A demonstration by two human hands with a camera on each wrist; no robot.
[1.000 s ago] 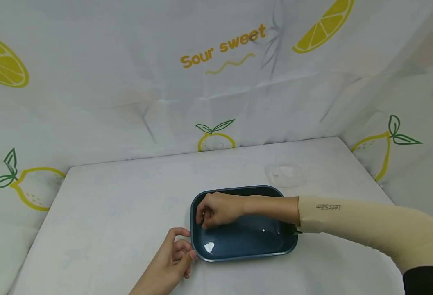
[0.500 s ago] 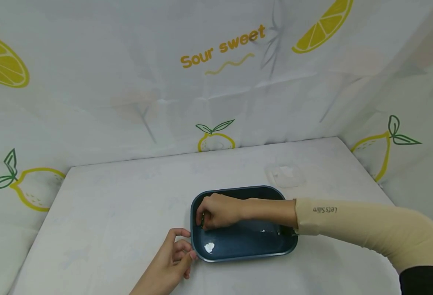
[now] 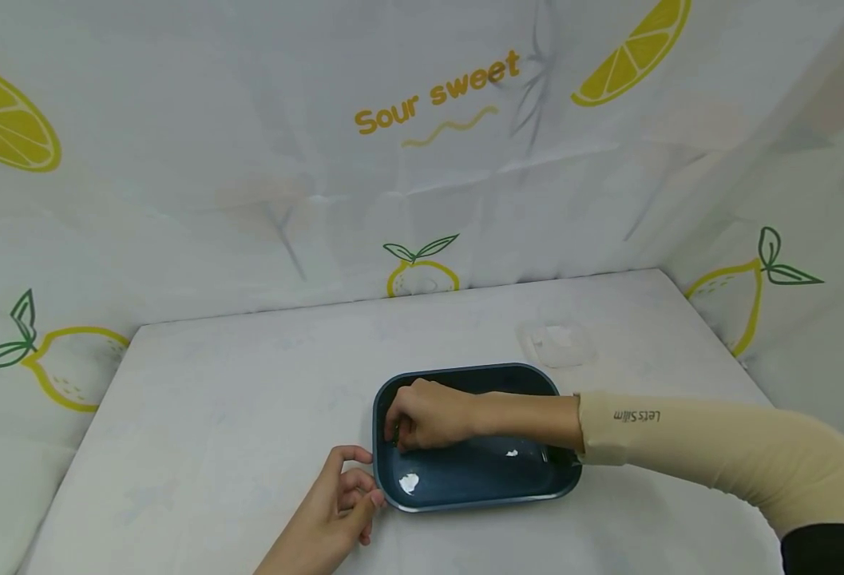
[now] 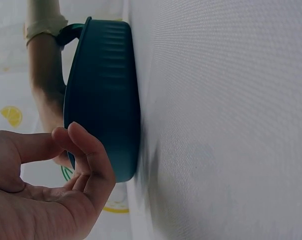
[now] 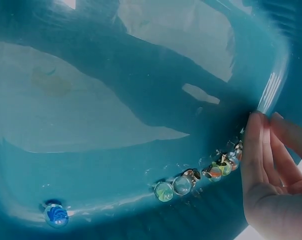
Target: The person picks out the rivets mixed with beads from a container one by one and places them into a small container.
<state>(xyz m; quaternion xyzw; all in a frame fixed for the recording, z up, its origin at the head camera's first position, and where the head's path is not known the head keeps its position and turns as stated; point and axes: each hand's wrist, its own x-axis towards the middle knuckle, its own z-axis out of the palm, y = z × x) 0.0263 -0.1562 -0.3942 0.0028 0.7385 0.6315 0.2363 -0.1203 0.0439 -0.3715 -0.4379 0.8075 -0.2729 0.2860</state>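
A dark blue rectangular basin (image 3: 529, 487) sits on the white table. My right hand (image 3: 425, 419) reaches into its left end, knuckles up and fingers bent down to the floor. In the right wrist view the fingers (image 5: 263, 160) lie against a row of several glass marbles (image 5: 191, 180) along the foot of the basin wall (image 5: 141, 75). Whether they pinch one is hidden. A blue marble (image 5: 56, 215) lies apart. My left hand (image 3: 346, 499) rests loosely curled against the basin's near left corner, a fingertip (image 4: 91, 155) touching the outer wall (image 4: 108, 90).
A clear plastic lid or dish (image 3: 556, 343) lies on the table behind the basin. White cloth with lemon prints (image 3: 422, 271) walls in the table (image 3: 213, 399) at the back and on both sides.
My right hand has sunk slightly lower in the basin's left end. The left hand and the basin have stayed put.
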